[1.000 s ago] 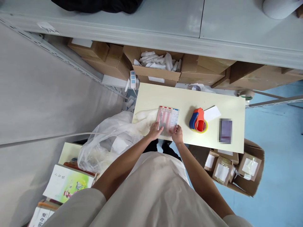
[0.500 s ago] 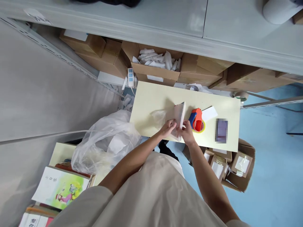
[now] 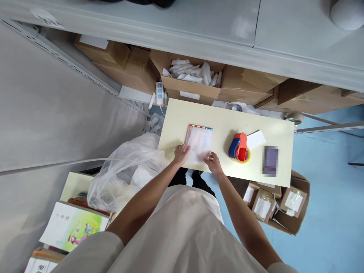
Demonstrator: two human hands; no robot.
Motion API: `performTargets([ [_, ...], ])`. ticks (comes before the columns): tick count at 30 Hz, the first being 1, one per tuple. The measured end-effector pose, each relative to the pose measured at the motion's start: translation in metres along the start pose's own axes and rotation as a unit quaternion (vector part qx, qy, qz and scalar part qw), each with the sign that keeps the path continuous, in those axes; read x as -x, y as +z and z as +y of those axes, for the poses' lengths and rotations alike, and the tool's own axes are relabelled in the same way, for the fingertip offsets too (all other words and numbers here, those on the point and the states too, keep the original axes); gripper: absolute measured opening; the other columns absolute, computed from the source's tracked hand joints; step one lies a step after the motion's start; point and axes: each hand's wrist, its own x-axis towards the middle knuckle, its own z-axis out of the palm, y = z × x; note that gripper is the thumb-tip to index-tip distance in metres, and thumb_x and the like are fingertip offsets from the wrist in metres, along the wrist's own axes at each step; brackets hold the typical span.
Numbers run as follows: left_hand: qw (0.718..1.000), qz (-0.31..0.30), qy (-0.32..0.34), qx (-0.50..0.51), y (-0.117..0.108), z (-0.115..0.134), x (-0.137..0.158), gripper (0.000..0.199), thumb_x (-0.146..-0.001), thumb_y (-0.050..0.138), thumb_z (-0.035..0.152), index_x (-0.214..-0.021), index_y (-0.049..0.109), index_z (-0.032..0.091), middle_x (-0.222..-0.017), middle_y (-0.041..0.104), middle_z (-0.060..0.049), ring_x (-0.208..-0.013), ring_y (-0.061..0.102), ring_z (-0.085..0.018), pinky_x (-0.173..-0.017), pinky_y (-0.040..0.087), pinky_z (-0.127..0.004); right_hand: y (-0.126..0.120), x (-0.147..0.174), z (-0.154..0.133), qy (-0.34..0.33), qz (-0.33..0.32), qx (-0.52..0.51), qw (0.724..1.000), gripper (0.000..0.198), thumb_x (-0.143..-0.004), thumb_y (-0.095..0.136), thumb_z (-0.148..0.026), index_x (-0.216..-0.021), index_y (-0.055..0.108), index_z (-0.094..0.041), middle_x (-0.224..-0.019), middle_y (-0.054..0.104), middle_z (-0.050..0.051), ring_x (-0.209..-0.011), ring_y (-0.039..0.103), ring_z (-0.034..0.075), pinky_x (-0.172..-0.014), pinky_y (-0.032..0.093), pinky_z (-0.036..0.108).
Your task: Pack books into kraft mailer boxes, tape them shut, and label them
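A thin book (image 3: 200,143) lies face up, flat on or just above the table, under a whitish, cloudy wrapping. A red and blue patterned strip shows along its far edge. My left hand (image 3: 181,154) grips its lower left edge, thumb on top and fingers underneath. At the lower right corner, my right hand (image 3: 214,163) pinches the edge of the wrapped book. Right of the book stands a red and blue tape dispenser (image 3: 240,147) with a yellow-edged roll.
The cream table (image 3: 227,117) also bears a white paper (image 3: 256,139) and a blurred purple item (image 3: 270,161). Behind it, an open carton (image 3: 190,85) holds white rolled pieces. A plastic bag (image 3: 113,182) and books (image 3: 75,225) are at left; a box of parcels (image 3: 301,204) is lower right.
The book was tilted up on edge between both hands and is now laid flat, farther left. My hands have moved apart to its two lower sides.
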Motion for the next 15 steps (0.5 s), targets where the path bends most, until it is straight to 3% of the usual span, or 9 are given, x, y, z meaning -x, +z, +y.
performTargets([
  [4,0.999,-0.023,-0.026,-0.022,0.005,-0.014,0.01,0.058,-0.081,0.054,0.055,-0.127,0.05,0.019,-0.139,0.044,-0.016,-0.136,0.033,-0.033,-0.108,0.031,-0.044,0.013,0.0,0.001,0.001,-0.004,-0.017,1.0,0.062,-0.059,0.067,-0.037,-0.117,0.054,-0.02,-0.111,0.054,0.01,-0.087,0.059,0.022,-0.079,0.052,0.041],
  [7,0.999,0.015,-0.015,-0.027,0.001,-0.011,-0.001,0.06,-0.082,0.052,0.054,-0.132,0.047,0.021,-0.141,0.042,-0.014,-0.137,0.03,-0.033,-0.11,0.027,-0.045,0.031,-0.008,-0.016,0.001,-0.008,-0.03,1.0,0.062,-0.057,0.068,-0.035,-0.116,0.055,-0.02,-0.112,0.053,0.009,-0.088,0.059,0.022,-0.08,0.054,0.041],
  [15,0.989,0.124,0.075,0.026,-0.047,0.018,-0.092,0.051,-0.086,0.05,0.046,-0.125,0.052,0.013,-0.135,0.05,-0.016,-0.132,0.041,-0.027,-0.113,0.026,-0.038,0.086,-0.081,-0.089,-0.089,-0.035,-0.063,0.993,0.058,-0.064,0.061,-0.026,-0.121,0.054,-0.019,-0.119,0.048,0.011,-0.1,0.057,0.023,-0.085,0.054,0.039],
])
